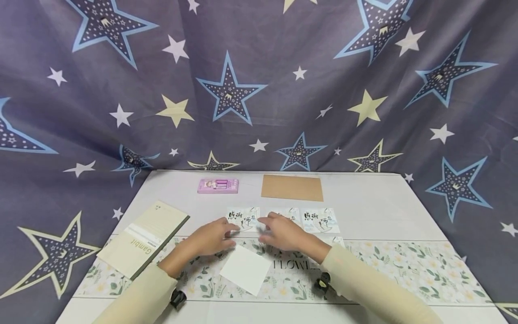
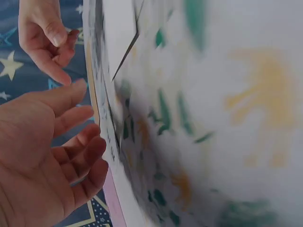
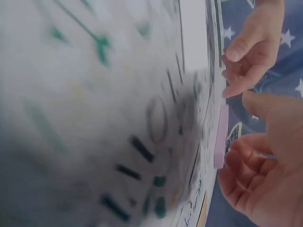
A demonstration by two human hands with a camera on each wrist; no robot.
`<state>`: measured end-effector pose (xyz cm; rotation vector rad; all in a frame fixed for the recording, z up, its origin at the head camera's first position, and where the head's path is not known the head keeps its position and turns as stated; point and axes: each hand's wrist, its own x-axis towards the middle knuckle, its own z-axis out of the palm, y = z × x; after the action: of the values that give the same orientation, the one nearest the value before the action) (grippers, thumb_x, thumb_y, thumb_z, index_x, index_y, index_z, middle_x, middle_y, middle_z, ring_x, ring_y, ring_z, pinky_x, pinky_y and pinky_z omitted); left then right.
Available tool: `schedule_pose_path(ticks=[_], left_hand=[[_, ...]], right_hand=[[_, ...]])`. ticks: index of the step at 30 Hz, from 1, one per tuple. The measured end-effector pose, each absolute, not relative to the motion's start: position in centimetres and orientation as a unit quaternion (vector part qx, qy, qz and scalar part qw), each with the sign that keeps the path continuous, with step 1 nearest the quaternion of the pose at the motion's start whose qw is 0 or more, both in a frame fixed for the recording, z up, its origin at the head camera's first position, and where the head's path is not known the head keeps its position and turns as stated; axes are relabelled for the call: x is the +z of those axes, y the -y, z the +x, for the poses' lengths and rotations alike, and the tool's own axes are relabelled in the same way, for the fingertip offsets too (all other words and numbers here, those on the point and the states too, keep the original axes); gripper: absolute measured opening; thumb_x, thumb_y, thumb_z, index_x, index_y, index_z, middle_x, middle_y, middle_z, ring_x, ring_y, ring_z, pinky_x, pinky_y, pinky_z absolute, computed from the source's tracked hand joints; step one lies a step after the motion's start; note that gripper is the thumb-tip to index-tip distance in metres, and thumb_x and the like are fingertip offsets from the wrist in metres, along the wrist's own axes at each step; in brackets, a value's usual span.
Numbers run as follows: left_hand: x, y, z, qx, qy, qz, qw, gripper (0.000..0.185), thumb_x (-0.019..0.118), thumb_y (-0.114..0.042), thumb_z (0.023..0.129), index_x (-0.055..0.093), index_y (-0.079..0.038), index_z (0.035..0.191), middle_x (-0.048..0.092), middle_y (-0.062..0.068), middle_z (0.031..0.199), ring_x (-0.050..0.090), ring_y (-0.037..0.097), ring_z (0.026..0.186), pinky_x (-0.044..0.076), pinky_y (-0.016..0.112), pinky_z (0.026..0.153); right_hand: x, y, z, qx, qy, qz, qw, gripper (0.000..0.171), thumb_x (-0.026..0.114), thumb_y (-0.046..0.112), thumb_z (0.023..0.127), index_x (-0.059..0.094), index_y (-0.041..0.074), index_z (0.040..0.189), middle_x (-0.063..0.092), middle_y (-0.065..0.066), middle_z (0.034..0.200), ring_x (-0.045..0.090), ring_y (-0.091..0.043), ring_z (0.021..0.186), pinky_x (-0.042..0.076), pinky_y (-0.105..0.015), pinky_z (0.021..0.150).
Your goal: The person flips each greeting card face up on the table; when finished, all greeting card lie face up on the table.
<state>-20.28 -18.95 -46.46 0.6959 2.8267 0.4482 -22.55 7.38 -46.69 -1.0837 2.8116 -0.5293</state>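
Two hands are what I see working at the middle of the table [image 1: 376, 211], so I start nearest me: a blank white card [image 1: 245, 269] lies tilted on the floral mat [image 1: 413, 270], just below both wrists and touched by neither. My left hand [image 1: 210, 237] rests above it with fingers loosely extended, holding nothing; its fingertips reach the lower edge of the left printed card [image 1: 243, 218]. My right hand [image 1: 283, 232] lies just beside it, fingers relaxed and pointing left, over the middle printed card [image 1: 289, 213], which it partly hides; I cannot tell whether it touches that card. The wrist views show both palms open with fingers slack. A third printed card [image 1: 320, 220] sits to the right of the hand, untouched. To the left, a beige notebook [image 1: 143, 238] marked "Gambit" lies angled over the table's edge. Farther back are a pink box [image 1: 217, 186] and a brown envelope [image 1: 292, 187], well apart from the hands, and behind everything hangs a star-patterned cloth [image 1: 259, 81].
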Motion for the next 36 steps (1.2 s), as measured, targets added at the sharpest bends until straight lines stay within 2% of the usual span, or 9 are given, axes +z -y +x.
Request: schedule_pose_path(ticks=[3,7,12,18,25,30,36], left_hand=[[-46.5,19.3,-19.0,0.17,-0.945,0.247,0.128,0.057,0.075,-0.037,0.092,0.06,-0.015,0.143,0.06,0.003,0.108,0.05,0.009,0.078,0.047,0.03,0.072],[-46.8,19.9,-17.8,0.174,-0.94,0.245,0.163,0.076,0.08,-0.046,0.084,0.052,-0.018,0.15,0.056,0.0,0.115,0.05,0.009,0.086,0.048,0.031,0.077],[-47.0,20.1,-17.0,0.168,-0.937,0.253,0.174,0.09,0.086,-0.047,0.075,0.049,-0.018,0.152,0.053,-0.002,0.121,0.048,0.01,0.095,0.049,0.034,0.085],[-47.2,19.8,-16.5,0.145,-0.946,0.253,0.144,0.091,0.089,-0.044,0.071,0.053,-0.017,0.149,0.052,-0.003,0.119,0.047,0.009,0.093,0.049,0.031,0.081],[-47.4,19.4,-16.2,0.123,-0.953,0.257,0.107,0.089,0.088,-0.041,0.069,0.054,-0.019,0.148,0.054,0.002,0.119,0.049,0.013,0.096,0.05,0.037,0.082],[-47.8,19.3,-16.2,0.121,-0.954,0.254,0.107,0.087,0.087,-0.043,0.07,0.054,-0.021,0.148,0.054,0.0,0.12,0.048,0.012,0.098,0.05,0.037,0.084],[-48.0,19.4,-16.3,0.128,-0.953,0.253,0.11,0.087,0.087,-0.042,0.069,0.054,-0.022,0.148,0.054,-0.001,0.119,0.048,0.012,0.097,0.049,0.037,0.085]], right_hand=[[-46.8,-8.1,-21.0,-0.171,-0.918,-0.355,0.05,0.059,0.072,0.039,0.093,0.059,0.005,0.141,0.067,-0.004,0.106,0.06,-0.012,0.091,0.055,-0.033,0.084],[-47.0,-8.8,-19.1,-0.158,-0.92,-0.352,0.074,0.059,0.074,0.041,0.091,0.062,0.007,0.138,0.066,-0.003,0.107,0.053,-0.007,0.081,0.052,-0.027,0.076],[-47.3,-9.2,-17.5,-0.134,-0.922,-0.353,0.086,0.061,0.075,0.045,0.089,0.064,0.008,0.136,0.065,-0.001,0.106,0.049,-0.005,0.078,0.049,-0.024,0.073],[-47.9,-9.4,-16.6,-0.13,-0.917,-0.367,0.084,0.055,0.077,0.044,0.088,0.068,0.009,0.13,0.063,0.002,0.099,0.045,-0.004,0.074,0.042,-0.02,0.065],[-47.8,-9.4,-16.1,-0.143,-0.912,-0.378,0.077,0.053,0.079,0.042,0.087,0.07,0.011,0.129,0.065,0.003,0.102,0.048,-0.003,0.077,0.045,-0.022,0.069],[-47.8,-9.2,-16.0,-0.187,-0.904,-0.369,0.111,0.05,0.079,0.038,0.087,0.071,0.01,0.128,0.063,0.005,0.097,0.045,-0.001,0.071,0.041,-0.018,0.063],[-47.7,-9.0,-16.2,-0.27,-0.892,-0.33,0.151,0.042,0.083,0.029,0.083,0.072,0.008,0.117,0.057,0.006,0.092,0.047,-0.003,0.076,0.044,-0.019,0.068]])
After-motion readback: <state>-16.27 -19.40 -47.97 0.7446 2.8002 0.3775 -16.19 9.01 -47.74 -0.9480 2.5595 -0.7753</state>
